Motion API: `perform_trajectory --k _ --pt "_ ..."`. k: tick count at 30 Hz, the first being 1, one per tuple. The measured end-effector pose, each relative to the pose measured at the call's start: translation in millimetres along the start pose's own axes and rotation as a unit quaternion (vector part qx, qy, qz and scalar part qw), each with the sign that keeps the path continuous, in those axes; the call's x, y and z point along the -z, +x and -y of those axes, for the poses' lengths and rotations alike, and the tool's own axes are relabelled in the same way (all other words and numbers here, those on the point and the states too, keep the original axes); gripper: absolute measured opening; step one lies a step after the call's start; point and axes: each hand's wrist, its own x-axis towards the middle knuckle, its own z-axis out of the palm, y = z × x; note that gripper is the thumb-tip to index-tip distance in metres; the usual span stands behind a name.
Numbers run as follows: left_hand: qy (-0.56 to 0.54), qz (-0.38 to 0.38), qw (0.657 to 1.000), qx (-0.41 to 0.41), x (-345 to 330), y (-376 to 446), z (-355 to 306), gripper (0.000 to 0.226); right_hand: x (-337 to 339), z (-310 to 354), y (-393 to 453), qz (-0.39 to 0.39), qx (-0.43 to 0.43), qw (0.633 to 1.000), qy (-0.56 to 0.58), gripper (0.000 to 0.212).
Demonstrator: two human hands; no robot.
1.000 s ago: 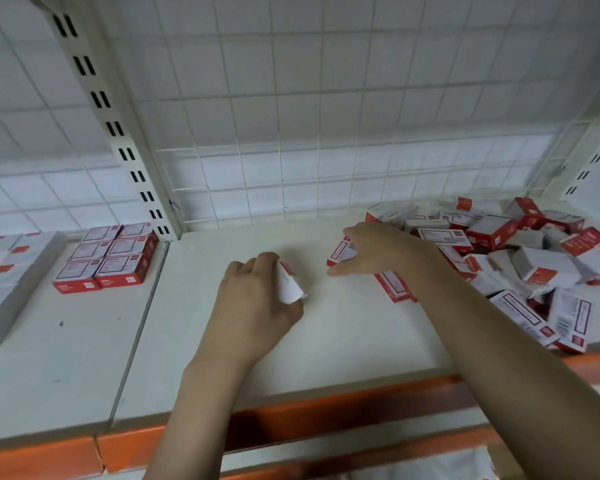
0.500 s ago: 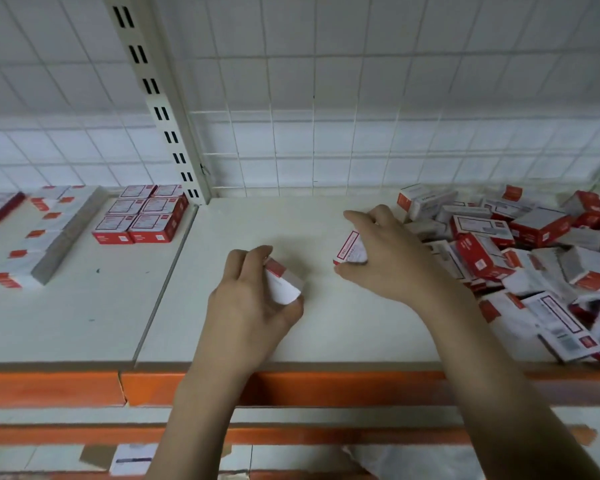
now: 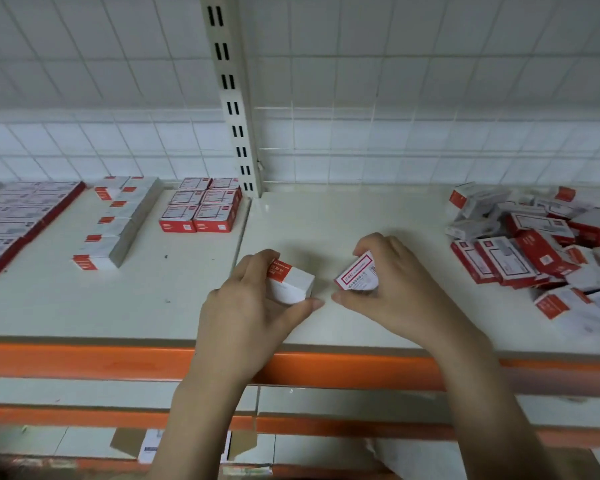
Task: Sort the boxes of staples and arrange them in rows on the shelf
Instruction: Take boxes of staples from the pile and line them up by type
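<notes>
My left hand [image 3: 246, 306] grips a white staple box with a red end [image 3: 291, 280] just above the cream shelf [image 3: 326, 220]. Beside it, my right hand [image 3: 392, 285] holds a red-framed staple box [image 3: 357, 275], tilted. The two boxes are a small gap apart near the shelf's front. An unsorted pile of red and white boxes [image 3: 541, 247] lies at the right. On the left section stand a block of red boxes [image 3: 201, 207], a row of white boxes [image 3: 118, 220] and a larger block of red-edged boxes [image 3: 18, 216].
A slotted metal upright [image 3: 231, 98] rises at the back between the two shelf sections, in front of a white wire grid wall. An orange rail [image 3: 84, 362] runs along the shelf's front edge. A lower shelf holds cardboard and a paper [image 3: 149, 448].
My right hand has drawn its box left and toward me, away from the pile. My left hand stays on its box. The view has shifted left and down, showing more sorted rows.
</notes>
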Motion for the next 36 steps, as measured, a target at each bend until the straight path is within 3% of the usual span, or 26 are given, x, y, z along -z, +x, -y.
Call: perform_trajectory --k 7,17,20,25,36 --pt "-0.062 0.029 0.997 -0.023 63 3 69 0.059 -46 79 7 0.013 -0.047 0.999 0.012 0.065" --pt "-0.046 0.073 0.994 -0.061 134 8 161 0.046 -99 187 17 0.029 -0.058 0.998 -0.022 0.051" --pt "-0.076 0.083 0.993 -0.046 141 7 177 0.047 -107 195 17 0.026 -0.065 0.997 0.035 0.040" --pt "-0.137 0.105 0.985 -0.016 146 6 186 0.054 -115 199 23 0.007 -0.047 0.998 0.035 0.031" --pt "-0.122 0.085 0.989 0.007 141 14 189 0.056 -123 188 40 0.019 -0.003 0.998 0.061 0.003"
